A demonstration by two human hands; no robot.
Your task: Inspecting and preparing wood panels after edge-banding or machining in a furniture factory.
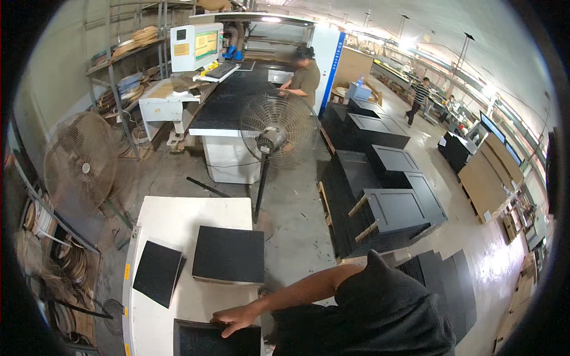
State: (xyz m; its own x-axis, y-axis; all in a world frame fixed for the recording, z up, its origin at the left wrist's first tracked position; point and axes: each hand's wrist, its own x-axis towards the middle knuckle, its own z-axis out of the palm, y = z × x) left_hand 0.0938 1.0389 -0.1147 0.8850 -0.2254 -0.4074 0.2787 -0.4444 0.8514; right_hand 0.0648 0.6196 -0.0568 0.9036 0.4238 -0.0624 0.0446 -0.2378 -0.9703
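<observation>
At the bottom of the head view, my right hand (pixel 237 318) comes in from the right. It is closed on the far edge of a black panel (pixel 214 341), thumb over the top face. The panel lies on a white table (pixel 196 207) and is cut off by the lower edge of the picture. Beyond it on the same table is a black rectangular stack of panels (pixel 228 254). To the left sit two black panels (pixel 159 274), slightly askew, one on the other. My left hand does not show.
Two large fans (pixel 270 139) stand beyond and left of the table. Farther off, a person (pixel 306 80) leans over a black-topped machine (pixel 231 107) near a monitor (pixel 196 47). Black panel stacks (pixel 392 207) on pallets stand at the right. Another person (pixel 420 99) walks in the aisle.
</observation>
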